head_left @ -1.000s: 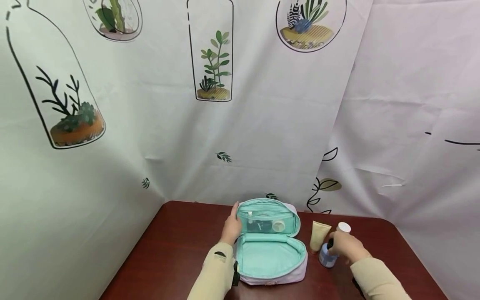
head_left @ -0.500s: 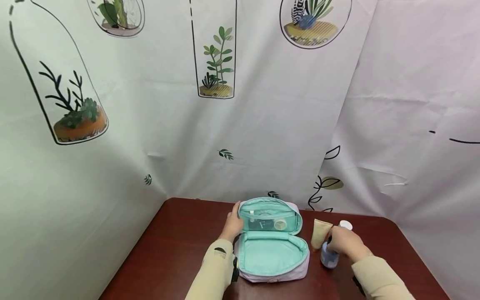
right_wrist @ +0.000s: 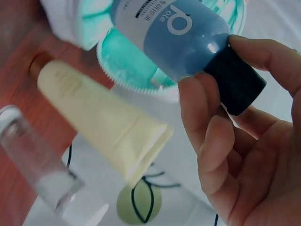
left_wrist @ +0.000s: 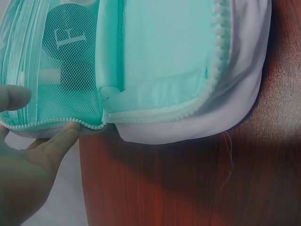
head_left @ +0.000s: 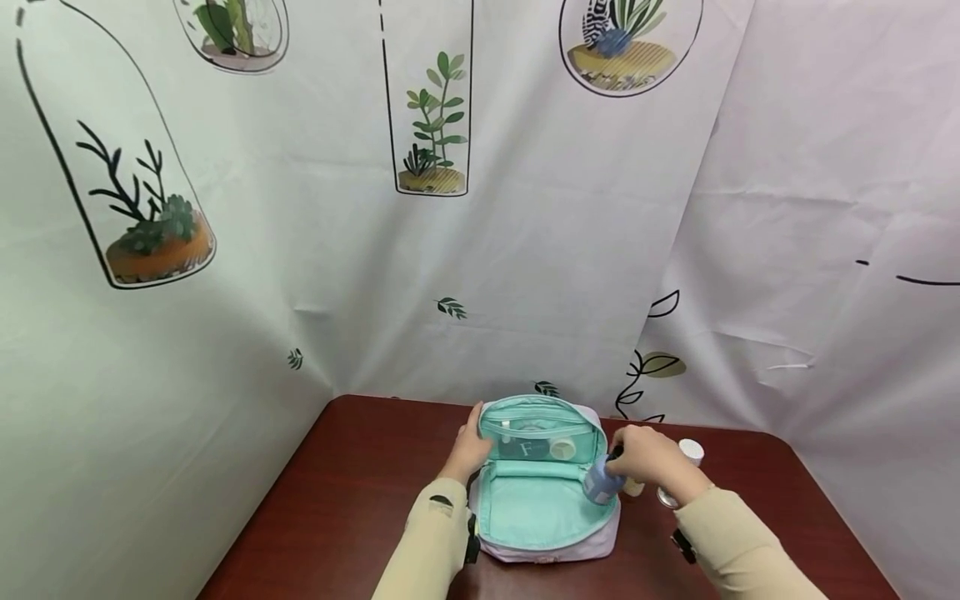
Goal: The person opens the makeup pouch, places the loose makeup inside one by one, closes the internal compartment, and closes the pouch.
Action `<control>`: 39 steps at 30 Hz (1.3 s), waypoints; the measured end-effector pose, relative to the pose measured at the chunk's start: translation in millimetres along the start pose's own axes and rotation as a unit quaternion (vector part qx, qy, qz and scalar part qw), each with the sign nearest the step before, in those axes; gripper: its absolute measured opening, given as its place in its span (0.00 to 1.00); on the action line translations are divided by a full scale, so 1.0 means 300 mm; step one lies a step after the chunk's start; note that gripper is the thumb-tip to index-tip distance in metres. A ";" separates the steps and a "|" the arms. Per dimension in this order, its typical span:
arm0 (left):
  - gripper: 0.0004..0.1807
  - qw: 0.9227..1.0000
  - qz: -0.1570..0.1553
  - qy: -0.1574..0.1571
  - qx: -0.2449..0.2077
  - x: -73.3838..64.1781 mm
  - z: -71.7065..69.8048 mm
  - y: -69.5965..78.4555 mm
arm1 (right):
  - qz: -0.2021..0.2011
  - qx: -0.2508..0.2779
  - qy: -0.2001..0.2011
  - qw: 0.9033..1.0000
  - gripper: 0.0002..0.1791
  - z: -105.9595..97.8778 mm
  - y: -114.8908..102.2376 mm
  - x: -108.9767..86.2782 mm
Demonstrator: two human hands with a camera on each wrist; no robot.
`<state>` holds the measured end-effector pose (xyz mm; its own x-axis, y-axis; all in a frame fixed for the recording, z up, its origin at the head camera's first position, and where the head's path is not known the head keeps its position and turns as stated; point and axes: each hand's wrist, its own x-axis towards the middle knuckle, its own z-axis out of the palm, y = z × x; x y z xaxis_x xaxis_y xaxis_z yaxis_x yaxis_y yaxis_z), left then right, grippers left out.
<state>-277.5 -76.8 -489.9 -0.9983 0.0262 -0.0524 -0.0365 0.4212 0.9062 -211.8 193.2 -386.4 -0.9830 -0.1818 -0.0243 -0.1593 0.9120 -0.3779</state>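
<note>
A toiletry bag with mint lining lies unzipped on the table, its lid raised at the back. At the lid's left edge, my left hand grips it, thumb on the inner side and fingers at the zipper edge. My right hand pinches the black cap of a blue bottle. The bottle hangs tilted over the right rim of the bag's lower half. Behind the lid's mesh pocket sit a dark item printed with an F, a small white-capped item and a round white one.
Right of the bag stands a cream tube, mostly hidden by my right hand in the head view. Beside it is a clear bottle with a white cap. A printed cloth hangs behind the dark red table.
My right hand has lifted the blue bottle off the table and carried it left, to the bag's right rim. My left hand stays on the lid.
</note>
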 end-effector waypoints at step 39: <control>0.35 0.999 0.007 -0.039 -0.004 -0.012 0.011 0.015 | -0.053 -0.077 -0.023 0.995 0.12 0.371 -0.129 0.167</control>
<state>-273.9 -72.1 -487.1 -0.9920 0.1039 -0.0716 -0.0226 0.4124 0.9107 -244.9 107.8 -475.9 -0.9555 -0.2928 -0.0364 -0.2767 0.9321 -0.2338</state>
